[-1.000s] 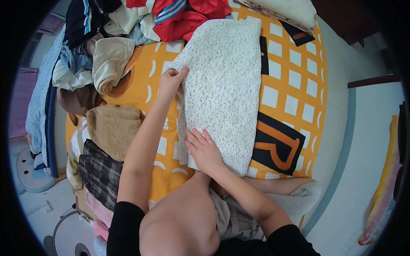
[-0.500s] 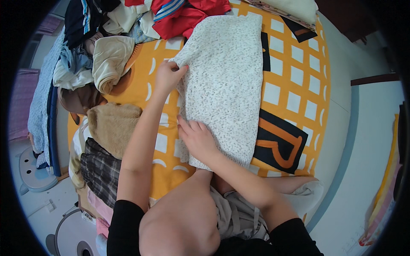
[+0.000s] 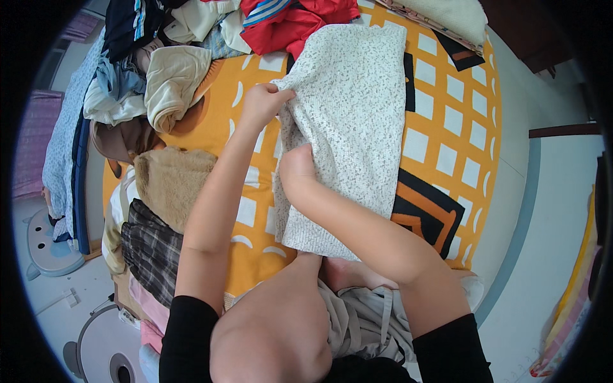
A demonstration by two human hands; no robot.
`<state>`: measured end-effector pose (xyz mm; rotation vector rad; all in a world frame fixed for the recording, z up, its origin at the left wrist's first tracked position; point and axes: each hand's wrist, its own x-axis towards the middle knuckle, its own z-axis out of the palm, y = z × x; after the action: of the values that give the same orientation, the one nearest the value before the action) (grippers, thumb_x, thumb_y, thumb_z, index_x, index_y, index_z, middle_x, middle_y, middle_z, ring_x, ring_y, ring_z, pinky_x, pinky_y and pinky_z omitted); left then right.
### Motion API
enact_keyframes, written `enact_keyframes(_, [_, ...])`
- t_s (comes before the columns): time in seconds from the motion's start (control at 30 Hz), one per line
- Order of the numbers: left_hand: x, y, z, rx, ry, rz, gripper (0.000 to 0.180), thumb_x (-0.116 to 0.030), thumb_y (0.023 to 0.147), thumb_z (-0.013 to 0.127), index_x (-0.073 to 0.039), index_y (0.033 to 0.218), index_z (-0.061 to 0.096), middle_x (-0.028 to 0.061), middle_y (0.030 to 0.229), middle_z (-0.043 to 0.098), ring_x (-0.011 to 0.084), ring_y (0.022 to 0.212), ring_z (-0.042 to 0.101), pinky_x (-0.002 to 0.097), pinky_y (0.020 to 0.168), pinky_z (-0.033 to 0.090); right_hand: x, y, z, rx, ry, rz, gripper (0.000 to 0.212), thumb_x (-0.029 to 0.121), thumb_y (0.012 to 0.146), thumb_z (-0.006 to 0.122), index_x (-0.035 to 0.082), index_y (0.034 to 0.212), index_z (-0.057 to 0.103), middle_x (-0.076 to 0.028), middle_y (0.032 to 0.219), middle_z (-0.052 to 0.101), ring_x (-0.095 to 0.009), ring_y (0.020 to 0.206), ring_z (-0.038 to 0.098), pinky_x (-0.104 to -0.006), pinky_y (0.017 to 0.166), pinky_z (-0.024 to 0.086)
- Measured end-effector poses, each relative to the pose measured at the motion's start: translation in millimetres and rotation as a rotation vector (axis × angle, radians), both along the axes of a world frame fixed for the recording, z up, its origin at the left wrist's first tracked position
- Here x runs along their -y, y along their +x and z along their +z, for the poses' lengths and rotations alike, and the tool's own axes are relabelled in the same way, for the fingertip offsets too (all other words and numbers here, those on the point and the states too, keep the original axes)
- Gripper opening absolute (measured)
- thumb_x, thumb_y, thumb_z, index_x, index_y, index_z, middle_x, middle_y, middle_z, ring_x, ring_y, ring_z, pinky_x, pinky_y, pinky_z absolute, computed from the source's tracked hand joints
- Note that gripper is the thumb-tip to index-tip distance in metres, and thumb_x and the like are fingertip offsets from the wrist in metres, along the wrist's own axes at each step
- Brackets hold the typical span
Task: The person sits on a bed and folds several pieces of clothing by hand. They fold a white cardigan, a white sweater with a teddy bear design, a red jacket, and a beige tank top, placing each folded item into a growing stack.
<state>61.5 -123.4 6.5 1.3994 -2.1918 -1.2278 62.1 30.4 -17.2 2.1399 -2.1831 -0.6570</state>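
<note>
A white knitted garment (image 3: 351,134) with grey speckles lies folded lengthwise in front of me on an orange patterned blanket (image 3: 252,214). My left hand (image 3: 265,105) pinches its left edge near the upper part, thumb on top. Lower down that edge, my right hand (image 3: 299,167) reaches in at the fold; the fabric hides its fingers, so their grip does not show. Creases run through the knit between both hands. The garment's ribbed lower end rests close to my bare leg (image 3: 274,319).
At the upper left, clothes lie heaped, with a red garment (image 3: 300,25) and a cream one (image 3: 175,83). Left of my forearm are a fluffy tan piece (image 3: 172,182) and dark plaid cloth (image 3: 150,249). Folded cloth (image 3: 456,19) sits at the upper right.
My right hand has moved up along the garment's left edge, from lying flat on the knit to tucked into the fold. That edge is now lifted and creased; the left hand keeps its pinch.
</note>
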Motion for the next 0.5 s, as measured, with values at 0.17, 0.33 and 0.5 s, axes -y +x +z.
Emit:
enact_keyframes(0.17, [1,3,0,0.041,-0.056,-0.014,0.038,-0.035,0.067,0.072,0.003,0.064,0.064,0.0083,0.053,0.055,0.0167,0.052,0.053,0.0328,0.052,0.042,8,-1,-23,-0.482,0.002,0.044,0.024,0.015,0.074,0.061,0.010,0.094,0.073,-0.001,0.094,0.068,-0.023,0.087,0.062,-0.0444,0.070,0.045])
enact_keyframes(0.33, [3,1,-19,-0.269,0.230,0.122,0.030,-0.029,0.073,0.070,0.000,0.073,0.065,0.0049,0.063,0.058,0.0156,0.056,0.053,0.0321,0.054,0.042,-25,7,39,-0.215,0.285,0.211,0.029,0.020,0.080,0.058,0.009,0.103,0.071,-0.004,0.104,0.066,-0.024,0.096,0.060,-0.0456,0.078,0.045])
enact_keyframes(0.5, [-12,-4,-54,-0.597,0.620,0.380,0.023,-0.021,0.082,0.065,0.000,0.093,0.062,0.0042,0.081,0.061,0.0127,0.072,0.056,0.0267,0.063,0.044,-32,-10,73,-0.047,0.322,0.522,0.031,0.021,0.084,0.052,0.009,0.107,0.068,-0.008,0.113,0.064,-0.026,0.107,0.057,-0.0425,0.089,0.042])
